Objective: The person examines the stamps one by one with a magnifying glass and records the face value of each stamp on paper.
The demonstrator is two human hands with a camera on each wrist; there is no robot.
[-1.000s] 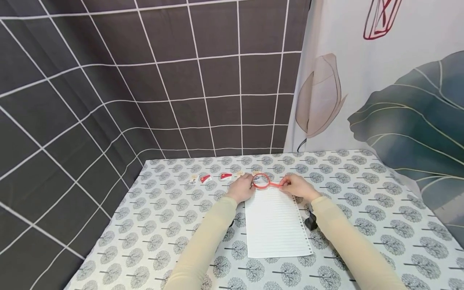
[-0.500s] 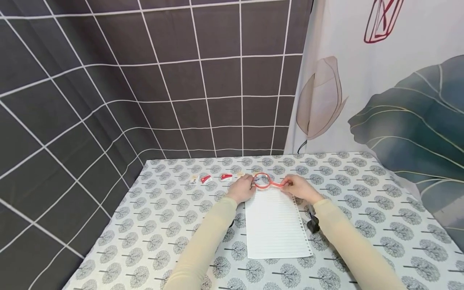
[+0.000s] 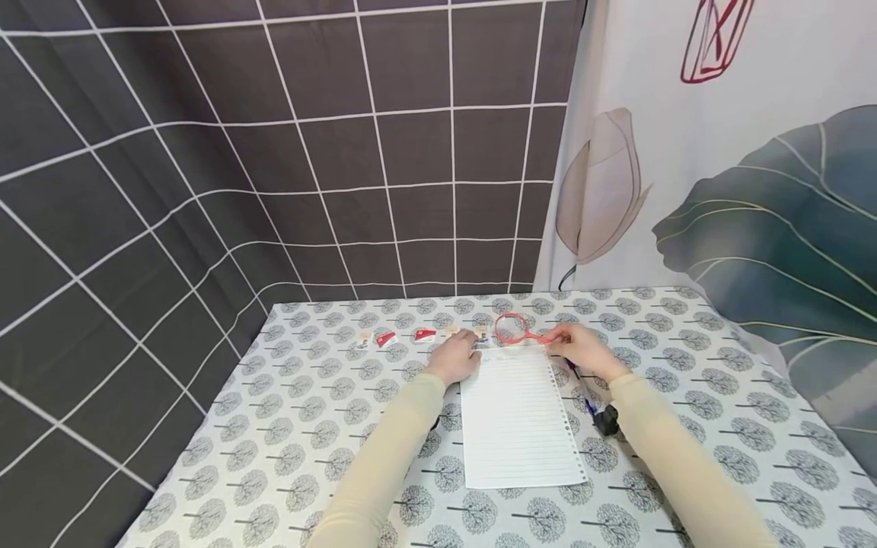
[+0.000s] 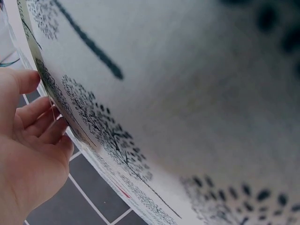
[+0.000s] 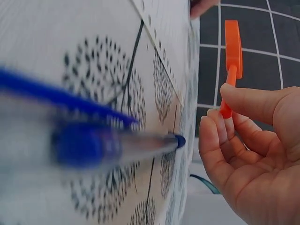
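My right hand pinches the handle of an orange-red magnifying glass between thumb and fingertips. Its round frame stands beyond the top edge of a sheet of lined paper, and in the right wrist view it is seen edge-on, raised off the table. My left hand lies at the sheet's top left corner, fingers loosely bent with fingertips at the table surface. Just past those fingers sit small printed cards, one partly hidden by the hand.
Farther left are two red-and-white cards and a pale one. A blue pen lies right of the paper, close under the right wrist. Tree-print cloth covers the table, with a dark gridded curtain behind it.
The magnifying glass has moved right and away from the left fingers, its round frame now clear of them. My right hand shifted right with it. The left hand stays in place.
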